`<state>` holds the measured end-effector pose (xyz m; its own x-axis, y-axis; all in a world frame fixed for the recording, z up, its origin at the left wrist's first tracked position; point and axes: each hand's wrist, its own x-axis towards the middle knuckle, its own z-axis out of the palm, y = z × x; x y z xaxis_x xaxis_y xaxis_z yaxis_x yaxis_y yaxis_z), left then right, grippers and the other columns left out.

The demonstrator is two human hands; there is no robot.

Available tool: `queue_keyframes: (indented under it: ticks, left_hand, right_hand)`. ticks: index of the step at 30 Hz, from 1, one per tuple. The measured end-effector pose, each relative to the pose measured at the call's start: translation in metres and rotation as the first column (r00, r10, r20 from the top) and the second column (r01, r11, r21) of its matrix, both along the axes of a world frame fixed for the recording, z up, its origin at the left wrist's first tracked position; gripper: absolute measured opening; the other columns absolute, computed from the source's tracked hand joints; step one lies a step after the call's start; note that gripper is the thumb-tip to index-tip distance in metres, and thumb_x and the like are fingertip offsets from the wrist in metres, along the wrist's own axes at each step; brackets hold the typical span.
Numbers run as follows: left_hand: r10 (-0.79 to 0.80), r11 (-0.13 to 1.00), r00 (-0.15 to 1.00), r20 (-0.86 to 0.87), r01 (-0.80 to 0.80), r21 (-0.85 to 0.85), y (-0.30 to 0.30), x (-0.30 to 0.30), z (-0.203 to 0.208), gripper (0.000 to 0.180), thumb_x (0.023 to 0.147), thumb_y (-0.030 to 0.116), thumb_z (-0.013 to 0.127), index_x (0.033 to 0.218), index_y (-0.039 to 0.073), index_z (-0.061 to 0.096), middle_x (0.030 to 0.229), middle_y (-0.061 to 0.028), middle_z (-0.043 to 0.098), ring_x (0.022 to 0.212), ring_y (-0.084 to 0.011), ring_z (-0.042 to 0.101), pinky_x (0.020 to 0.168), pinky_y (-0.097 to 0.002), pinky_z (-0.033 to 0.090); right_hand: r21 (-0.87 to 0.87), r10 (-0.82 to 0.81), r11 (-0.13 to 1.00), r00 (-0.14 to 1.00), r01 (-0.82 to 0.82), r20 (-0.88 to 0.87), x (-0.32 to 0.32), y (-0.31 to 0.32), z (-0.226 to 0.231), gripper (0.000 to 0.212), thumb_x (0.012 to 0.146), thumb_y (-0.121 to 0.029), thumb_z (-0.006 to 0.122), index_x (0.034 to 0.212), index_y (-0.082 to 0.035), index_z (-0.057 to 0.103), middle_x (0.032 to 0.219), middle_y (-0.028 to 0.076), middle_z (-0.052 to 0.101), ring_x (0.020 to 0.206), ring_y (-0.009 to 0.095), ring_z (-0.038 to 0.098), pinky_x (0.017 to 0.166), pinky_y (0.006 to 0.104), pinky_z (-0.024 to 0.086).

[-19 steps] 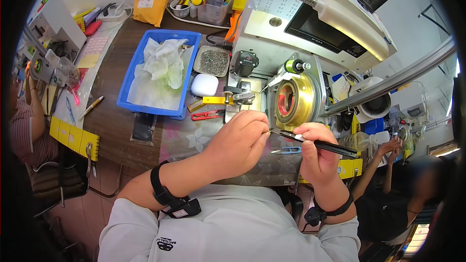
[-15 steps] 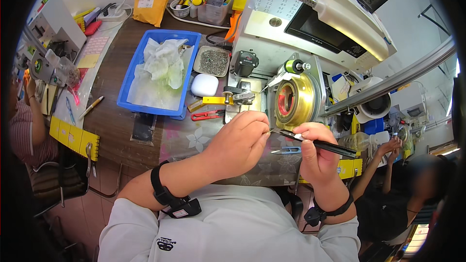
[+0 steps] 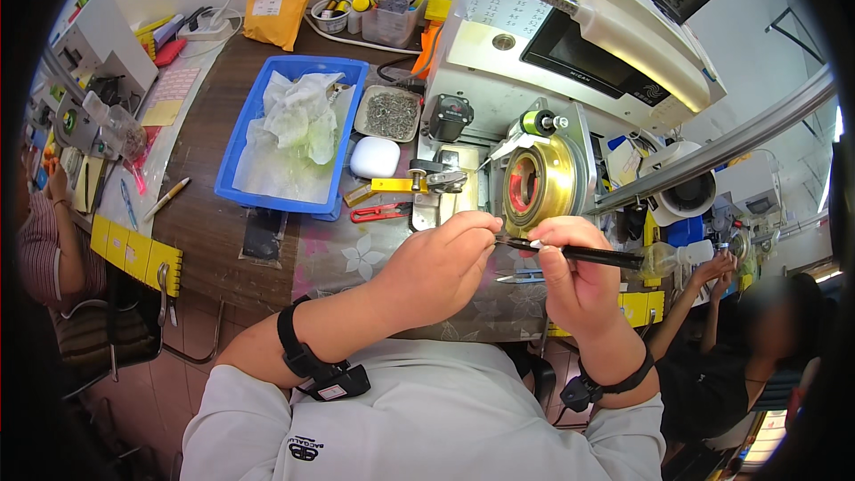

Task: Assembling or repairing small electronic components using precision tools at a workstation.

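Observation:
My right hand (image 3: 574, 276) grips a thin black brush-like tool (image 3: 579, 252) that lies level and points left. My left hand (image 3: 441, 267) pinches the tool's left tip with thumb and forefinger; what sits at the tip is too small to tell. Both hands hover above the table just in front of a gold-coloured round winding wheel (image 3: 539, 183) on a grey machine (image 3: 552, 44). Silver tweezers (image 3: 521, 278) lie on the table under my hands. Black bands wrap both wrists.
A blue tray (image 3: 245, 138) with crumpled clear bags, a small tray of metal parts (image 3: 390, 112), a white case (image 3: 375, 158), a yellow cutter (image 3: 392, 185) and red-handled pliers (image 3: 381, 211) lie left of the machine. Other people sit at the far left (image 3: 44, 240) and lower right (image 3: 739, 338).

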<state>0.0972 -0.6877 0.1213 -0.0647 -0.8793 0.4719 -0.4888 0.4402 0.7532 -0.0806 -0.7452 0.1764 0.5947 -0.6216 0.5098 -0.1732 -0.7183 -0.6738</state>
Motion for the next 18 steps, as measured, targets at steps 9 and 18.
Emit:
queue_keyframes:
  ticks: [9, 18]
  left_hand:
    - [-0.002, 1.000, 1.000, 0.004, 0.002, 0.008, -0.003, -0.001, 0.002, 0.009, 0.083, 0.003, 0.057, 0.091, 0.002, 0.057, 0.106, -0.0107, 0.060, 0.091, -0.0279, 0.061, 0.073, -0.0348, 0.051]
    - [-0.002, 0.999, 1.000, 0.022, 0.003, -0.045, -0.005, 0.003, 0.000, 0.008, 0.083, 0.006, 0.058, 0.090, 0.003, 0.057, 0.107, -0.0104, 0.060, 0.085, -0.0278, 0.062, 0.068, -0.0355, 0.051]
  right_hand:
    - [-0.149, -0.093, 0.984, 0.996, 0.094, 0.011, -0.016, 0.017, 0.014, 0.013, 0.081, 0.002, 0.059, 0.093, -0.001, 0.055, 0.089, 0.012, 0.063, 0.078, 0.027, 0.062, 0.071, 0.0352, 0.050]
    - [-0.157, -0.346, 0.938, 0.874, 0.310, -0.340, -0.127, 0.044, -0.064, 0.030, 0.074, 0.003, 0.066, 0.103, 0.000, 0.057, 0.103, 0.019, 0.057, 0.093, 0.032, 0.059, 0.079, 0.0343, 0.049]
